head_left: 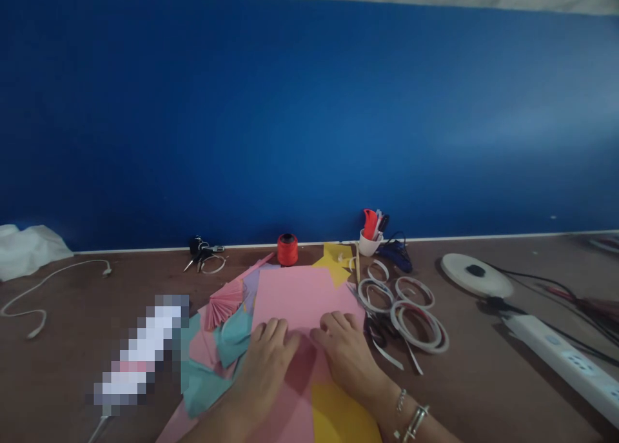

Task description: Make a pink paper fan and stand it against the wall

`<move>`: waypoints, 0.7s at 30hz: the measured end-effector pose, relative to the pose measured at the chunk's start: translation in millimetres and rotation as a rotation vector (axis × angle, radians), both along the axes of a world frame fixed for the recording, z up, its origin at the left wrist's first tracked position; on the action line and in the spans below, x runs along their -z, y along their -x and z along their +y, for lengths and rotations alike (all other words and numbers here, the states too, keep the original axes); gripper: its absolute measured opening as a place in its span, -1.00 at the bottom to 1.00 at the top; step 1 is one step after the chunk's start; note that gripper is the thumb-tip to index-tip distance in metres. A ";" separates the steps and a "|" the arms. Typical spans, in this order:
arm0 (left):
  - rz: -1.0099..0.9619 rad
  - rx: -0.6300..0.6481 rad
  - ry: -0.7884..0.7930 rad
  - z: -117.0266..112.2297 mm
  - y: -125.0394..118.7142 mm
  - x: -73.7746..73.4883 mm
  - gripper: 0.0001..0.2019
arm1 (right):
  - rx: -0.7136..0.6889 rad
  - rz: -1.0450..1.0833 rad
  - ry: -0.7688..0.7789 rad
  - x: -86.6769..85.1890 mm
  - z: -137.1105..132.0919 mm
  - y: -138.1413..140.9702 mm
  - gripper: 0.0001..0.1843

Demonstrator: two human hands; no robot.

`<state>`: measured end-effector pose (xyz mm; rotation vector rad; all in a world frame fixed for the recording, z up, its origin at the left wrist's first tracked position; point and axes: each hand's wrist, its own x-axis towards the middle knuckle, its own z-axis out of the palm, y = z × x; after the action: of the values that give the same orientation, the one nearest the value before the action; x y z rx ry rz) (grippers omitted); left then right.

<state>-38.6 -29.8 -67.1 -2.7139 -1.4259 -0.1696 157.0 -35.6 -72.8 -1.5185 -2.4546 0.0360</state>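
A pink sheet of paper (293,295) lies in front of me, with a raised edge or fold between my hands. My left hand (271,353) grips its left part, fingers curled over the paper and thumb towards the middle. On the right part, my right hand (345,356) has its fingers bent in the same way, the thumb pointing inward. Beneath are more pink paper and a yellow sheet (338,407). Left of the sheet lie a pleated pink paper fan (225,303) and crumpled teal paper (235,336). The fingertips are partly hidden.
Behind the papers stand a red thread spool (287,249) and a white cup (369,244) with pens. Tape rolls (420,327) and dark-handled scissors (383,331) lie right. A power strip (565,359) is farther right; keys (198,253) and a pixelated device (142,353) lie left.
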 end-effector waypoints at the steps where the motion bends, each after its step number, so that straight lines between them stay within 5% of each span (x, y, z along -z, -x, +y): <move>1: 0.013 0.025 -0.013 -1.0 -1.8 2.7 -0.72 | -0.031 -0.035 0.005 1.1 -0.8 1.4 -0.83; 6: 0.052 0.083 -0.095 -7.9 -14.2 26.2 -0.81 | -0.050 -0.125 -0.004 11.4 -6.0 9.7 -0.91; 10: 0.043 -0.023 -0.118 -17.0 -27.7 46.8 -0.73 | -0.025 -0.172 -0.073 20.1 -13.6 18.2 -0.89; 13: 0.064 -0.067 -0.142 -21.8 -30.9 47.6 -0.67 | 0.001 -0.151 -0.106 23.7 -18.1 21.0 -0.66; 21: 0.169 -0.172 -0.245 -28.3 -10.1 41.8 -0.44 | 0.086 -0.138 -0.001 25.6 -24.9 22.2 -0.56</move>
<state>-28.5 -58.1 -108.9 -2.3392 -1.4733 -0.0950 134.8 -60.5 -98.4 -1.6770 -2.4892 -0.0891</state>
